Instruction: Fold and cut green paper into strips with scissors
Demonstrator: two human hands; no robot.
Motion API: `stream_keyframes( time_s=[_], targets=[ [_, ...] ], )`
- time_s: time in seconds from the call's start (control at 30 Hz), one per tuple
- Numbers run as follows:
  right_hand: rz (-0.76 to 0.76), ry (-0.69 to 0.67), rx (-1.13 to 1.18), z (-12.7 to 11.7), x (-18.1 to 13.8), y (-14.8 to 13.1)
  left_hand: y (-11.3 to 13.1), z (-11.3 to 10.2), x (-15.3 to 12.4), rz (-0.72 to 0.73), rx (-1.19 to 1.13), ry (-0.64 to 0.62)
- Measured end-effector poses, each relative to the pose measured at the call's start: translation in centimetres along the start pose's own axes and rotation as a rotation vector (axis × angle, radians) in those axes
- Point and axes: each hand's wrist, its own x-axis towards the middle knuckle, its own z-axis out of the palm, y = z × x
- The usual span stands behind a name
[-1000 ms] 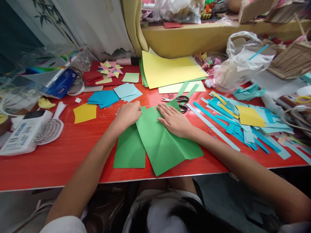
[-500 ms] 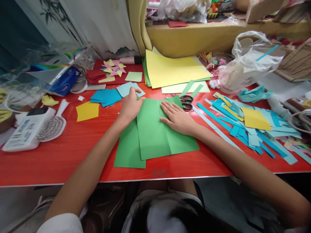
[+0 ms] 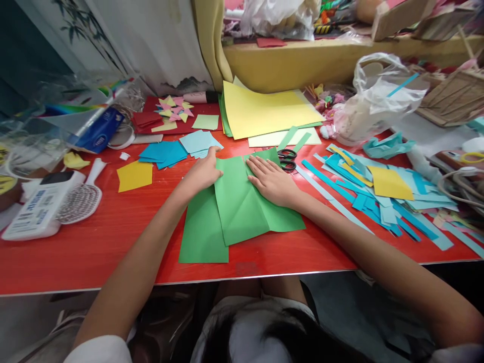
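In narrowed fingers of the left hand [image 3: 204, 172], over a plain green sheet [image 3: 203, 234] near the front edge of the desk [image 3: 94, 257], pinched the left edge of an overlapping creased green sheet [image 3: 242, 214]. Rested the right hand [image 3: 274, 182] flat upon it with straight, barely parted fingers, beside black-handled scissors [image 3: 288, 165].

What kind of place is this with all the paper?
Probably a papercraft corner: a creased green paper sheet, black-handled scissors and a heap of narrow blue paper strips lie on the glossy red table.
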Motion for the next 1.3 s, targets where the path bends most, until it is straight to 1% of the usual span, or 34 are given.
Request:
stream_keyframes(
  time_s=[0.17,0.3,0.5,0.73,0.8,0.9,1.03,1.1,1.17,1.23,1.3],
  targets=[
    [0.003,0.007,0.016,0.0,0.0,0.0,0.2,-0.1,-0.3,0.025,0.043,-0.021],
    [0.009,0.001,0.004,-0.1,-0.1,0.0,0.1,-0.1,-0.1,0.045,0.031,-0.033],
    [0.012,-0.006,-0.003,-0.1,0.0,0.0,0.0,-0.1,-0.2,0.038,0.029,-0.044],
    [0.016,0.000,-0.013,0.0,-0.1,0.0,0.0,-0.4,-0.4,0.048,-0.015,-0.096],
    [0.014,-0.008,-0.010,0.0,0.0,0.0,0.0,-0.4,-0.4,0.038,-0.018,-0.068],
    [0.026,-0.008,0.009,-0.3,-0.1,-0.1,0.2,-0.3,-0.4,0.018,-0.019,0.033],
    [0.019,0.074,0.007,-1.0,-0.7,-0.7,0.7,-0.2,-0.6,-0.002,-0.030,0.175],
    [-0.014,0.057,0.015,-1.3,-1.0,-1.0,0.8,-0.2,-0.5,-0.026,-0.040,0.242],
    [-0.029,0.006,0.031,-1.2,-1.2,-1.1,0.6,-0.1,-0.3,-0.065,-0.064,0.270],
    [-0.020,-0.024,0.031,-1.0,-1.0,-1.0,0.2,-0.1,0.1,-0.113,-0.097,0.206],
    [0.007,-0.029,0.020,-0.7,-0.8,-0.9,-0.2,-0.2,0.3,-0.145,-0.118,0.082]
  ],
)
